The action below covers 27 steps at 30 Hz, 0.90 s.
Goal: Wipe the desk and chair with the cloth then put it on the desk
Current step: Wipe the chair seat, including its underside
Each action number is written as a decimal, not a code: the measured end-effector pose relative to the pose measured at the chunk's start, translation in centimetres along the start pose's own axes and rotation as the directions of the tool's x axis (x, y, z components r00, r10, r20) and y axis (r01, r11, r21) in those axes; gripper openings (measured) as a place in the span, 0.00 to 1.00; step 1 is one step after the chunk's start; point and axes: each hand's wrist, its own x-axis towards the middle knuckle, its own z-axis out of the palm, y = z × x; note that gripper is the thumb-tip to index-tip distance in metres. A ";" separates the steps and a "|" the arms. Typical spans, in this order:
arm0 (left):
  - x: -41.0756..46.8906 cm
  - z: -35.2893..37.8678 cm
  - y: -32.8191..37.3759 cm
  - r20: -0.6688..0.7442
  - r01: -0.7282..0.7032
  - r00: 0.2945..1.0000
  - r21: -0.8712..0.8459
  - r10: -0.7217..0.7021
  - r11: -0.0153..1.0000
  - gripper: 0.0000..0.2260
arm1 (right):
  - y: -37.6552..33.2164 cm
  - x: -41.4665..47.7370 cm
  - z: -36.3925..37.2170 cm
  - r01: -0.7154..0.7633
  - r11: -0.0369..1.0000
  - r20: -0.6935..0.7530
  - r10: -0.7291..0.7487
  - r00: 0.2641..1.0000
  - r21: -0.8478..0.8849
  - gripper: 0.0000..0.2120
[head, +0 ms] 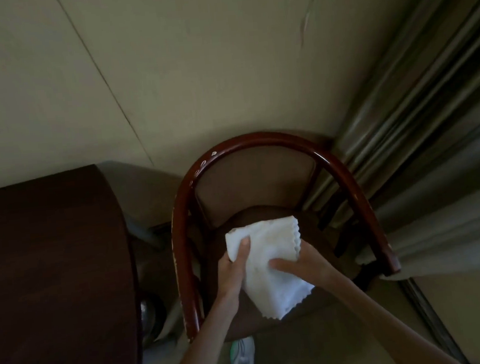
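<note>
One white cloth (270, 278) over the chair seat (317, 233), left hand (233, 272) pinching its top, right hand (302, 263) pinching its side, counter (52, 270) alongside

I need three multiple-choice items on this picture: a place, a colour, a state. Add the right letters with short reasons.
1. The desk stands on which side of the chair, as seen? A right B left C behind
2. Colour of the cloth? A blue B black C white
3. The cloth is: A held by both hands B lying on the desk C hanging on the chair
Answers: 1 B, the dark desk fills the left. 2 C, it is plainly white. 3 A, the left hand and right hand both grip it.
</note>
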 end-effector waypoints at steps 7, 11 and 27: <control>5.3 2.5 -3.2 0.214 0.143 0.969 -0.075 -0.124 0.987 0.33 | 1.4 6.9 -3.4 0.097 0.977 -0.062 -0.110 0.992 -0.190 0.29; 9.5 4.8 -6.0 0.133 0.067 0.989 -0.016 -0.064 0.998 0.27 | 5.1 12.1 -4.6 0.045 0.987 0.051 -0.038 0.998 -0.157 0.27; 19.5 -5.4 -19.0 -0.382 0.213 0.911 0.757 0.153 0.618 0.17 | 17.1 28.8 -10.9 0.095 0.790 -0.135 -0.219 0.966 -0.606 0.33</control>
